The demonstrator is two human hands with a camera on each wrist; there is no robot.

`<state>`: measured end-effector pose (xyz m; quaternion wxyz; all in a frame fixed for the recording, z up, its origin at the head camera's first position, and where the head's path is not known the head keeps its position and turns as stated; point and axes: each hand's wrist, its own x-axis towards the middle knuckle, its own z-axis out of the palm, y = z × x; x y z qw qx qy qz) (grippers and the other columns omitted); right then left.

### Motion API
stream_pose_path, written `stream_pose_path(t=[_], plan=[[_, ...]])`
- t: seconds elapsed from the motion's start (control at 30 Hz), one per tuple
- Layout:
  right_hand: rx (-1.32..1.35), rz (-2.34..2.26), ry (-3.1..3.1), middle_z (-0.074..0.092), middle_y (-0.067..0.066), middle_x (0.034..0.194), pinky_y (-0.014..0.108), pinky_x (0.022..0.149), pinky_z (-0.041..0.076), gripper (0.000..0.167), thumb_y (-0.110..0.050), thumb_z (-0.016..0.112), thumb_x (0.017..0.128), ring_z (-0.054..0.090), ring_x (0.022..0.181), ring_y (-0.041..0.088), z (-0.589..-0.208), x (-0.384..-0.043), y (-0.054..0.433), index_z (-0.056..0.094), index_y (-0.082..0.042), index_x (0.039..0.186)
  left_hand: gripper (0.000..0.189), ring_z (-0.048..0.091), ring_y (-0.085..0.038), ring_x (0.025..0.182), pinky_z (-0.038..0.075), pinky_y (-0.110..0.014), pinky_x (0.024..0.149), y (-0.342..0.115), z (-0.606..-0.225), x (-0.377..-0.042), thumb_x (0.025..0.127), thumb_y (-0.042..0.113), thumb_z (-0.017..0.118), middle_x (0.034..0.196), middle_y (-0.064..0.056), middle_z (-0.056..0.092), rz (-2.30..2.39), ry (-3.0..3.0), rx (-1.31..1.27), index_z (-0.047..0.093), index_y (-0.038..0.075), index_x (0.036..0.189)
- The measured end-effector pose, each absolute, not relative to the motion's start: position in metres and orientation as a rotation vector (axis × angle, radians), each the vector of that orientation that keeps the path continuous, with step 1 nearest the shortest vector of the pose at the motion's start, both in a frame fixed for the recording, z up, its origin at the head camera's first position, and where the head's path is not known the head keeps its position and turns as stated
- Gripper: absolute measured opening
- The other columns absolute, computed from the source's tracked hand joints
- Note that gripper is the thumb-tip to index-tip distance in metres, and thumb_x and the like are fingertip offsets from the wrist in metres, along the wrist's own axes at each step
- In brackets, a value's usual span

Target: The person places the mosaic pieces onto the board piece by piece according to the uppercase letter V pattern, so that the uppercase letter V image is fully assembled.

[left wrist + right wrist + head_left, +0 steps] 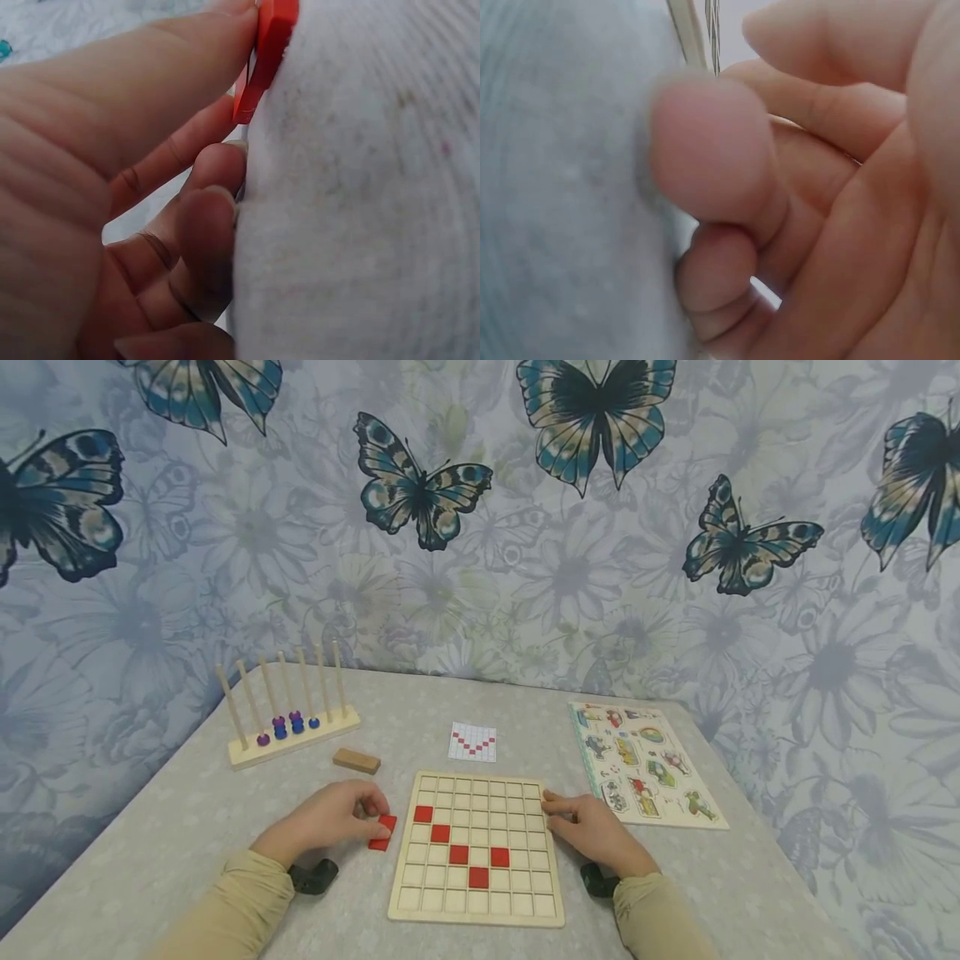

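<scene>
Left hand [333, 818]: your fingers pinch a small red square tile [386, 825], just left of the wooden grid board [480, 906].
Right hand [592, 831]: your fingers rest loosely curled against the board's right edge, holding nothing.

The table [187, 827] carries a grey, faintly patterned cloth and stands against a butterfly-print wall. The following items lie directly on it. A wooden grid board [477, 848] sits near the front edge, centred. Loose red tiles [383, 832] lie just left of the board. A white pattern card [473, 742] with a red zigzag lies behind the board. A small wooden block [357, 761] lies left of the card. A peg rack [288, 720] with upright rods and a few purple and blue beads stands at the far left. A picture puzzle board [645, 764] lies at the right.
</scene>
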<state>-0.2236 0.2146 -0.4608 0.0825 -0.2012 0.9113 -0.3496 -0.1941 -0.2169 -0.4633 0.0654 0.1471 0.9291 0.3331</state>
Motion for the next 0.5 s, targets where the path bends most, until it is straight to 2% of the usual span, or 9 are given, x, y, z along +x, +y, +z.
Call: stream_pose_path(t=[0.07,0.1,0.13,0.2,0.23,0.3,0.37,0.43,0.5], plan=[[-0.597,-1.070,2.714,0.057,0.004,0.150,0.027,0.072,0.047,0.033,-0.018,0.069,0.099,0.070,0.106,0.026,-0.4610,-0.2230,0.2148,0.071,-0.009,0.131,0.026,0.055,-0.011,0.077,0.045,-0.028,0.068,-0.2165,-0.4625,-0.1940,0.082,0.038,0.087,0.089,0.009,0.064,1.008,2.805,0.444,0.069,0.024,0.094],[-0.597,-1.075,2.711,0.057,0.004,0.150,0.026,0.068,0.046,0.034,-0.018,0.070,0.098,0.069,0.086,0.022,-0.4613,-0.2229,0.2147,0.071,-0.008,0.131,0.026,0.055,-0.011,0.076,0.045,-0.028,0.067,-0.2163,-0.4619,-0.1938,0.082,0.037,0.087,0.089,0.009,0.064,1.010,2.804,0.445,0.069,0.023,0.094],[-0.595,-1.077,2.709,0.057,0.005,0.151,0.025,0.063,0.045,0.034,-0.017,0.070,0.098,0.060,0.068,0.017,-0.4616,-0.2230,0.2146,0.070,-0.008,0.131,0.025,0.055,-0.011,0.076,0.045,-0.028,0.067,-0.2161,-0.4617,-0.1936,0.082,0.037,0.087,0.088,0.009,0.064,1.013,2.802,0.447,0.069,0.023,0.094],[-0.590,-1.081,2.701,0.056,0.006,0.151,0.025,0.054,0.039,0.035,-0.016,0.070,0.098,0.034,0.052,0.011,-0.4621,-0.2230,0.2145,0.070,-0.007,0.132,0.026,0.055,-0.011,0.075,0.045,-0.027,0.066,-0.2157,-0.4612,-0.1930,0.083,0.036,0.087,0.088,0.008,0.064,1.024,2.794,0.444,0.069,0.021,0.094],[-0.583,-1.078,2.701,0.055,0.005,0.152,0.025,0.054,0.038,0.036,-0.015,0.070,0.098,0.027,0.049,0.011,-0.4623,-0.2229,0.2146,0.070,-0.008,0.132,0.026,0.055,-0.011,0.075,0.045,-0.028,0.066,-0.2155,-0.4609,-0.1925,0.083,0.036,0.086,0.088,0.008,0.064,1.028,2.791,0.447,0.068,0.021,0.094],[-0.576,-1.072,2.710,0.056,0.004,0.152,0.025,0.058,0.040,0.035,-0.015,0.070,0.097,0.040,0.055,0.008,-0.4628,-0.2229,0.2146,0.070,-0.008,0.132,0.026,0.055,-0.010,0.074,0.045,-0.028,0.066,-0.2156,-0.4610,-0.1924,0.085,0.037,0.085,0.087,0.008,0.064,1.035,2.791,0.455,0.068,0.020,0.095],[-0.577,-1.068,2.719,0.056,0.003,0.151,0.026,0.066,0.044,0.035,-0.016,0.070,0.098,0.064,0.079,0.013,-0.4634,-0.2232,0.2149,0.070,-0.009,0.132,0.026,0.056,-0.011,0.073,0.045,-0.028,0.065,-0.2158,-0.4608,-0.1923,0.086,0.037,0.084,0.086,0.008,0.064,1.043,2.794,0.450,0.068,0.019,0.095],[-0.577,-1.061,2.727,0.056,0.002,0.151,0.027,0.071,0.044,0.035,-0.017,0.070,0.098,0.067,0.097,0.015,-0.4636,-0.2237,0.2149,0.070,-0.010,0.132,0.026,0.055,-0.011,0.073,0.045,-0.028,0.065,-0.2160,-0.4606,-0.1923,0.086,0.037,0.084,0.086,0.008,0.064,1.048,2.797,0.441,0.067,0.019,0.095],[-0.585,-1.058,2.727,0.056,0.003,0.151,0.026,0.068,0.044,0.036,-0.018,0.070,0.098,0.067,0.086,0.015,-0.4633,-0.2239,0.2147,0.070,-0.009,0.133,0.025,0.055,-0.011,0.073,0.044,-0.028,0.065,-0.2160,-0.4605,-0.1924,0.087,0.036,0.083,0.085,0.007,0.063,1.055,2.797,0.429,0.066,0.019,0.095]])
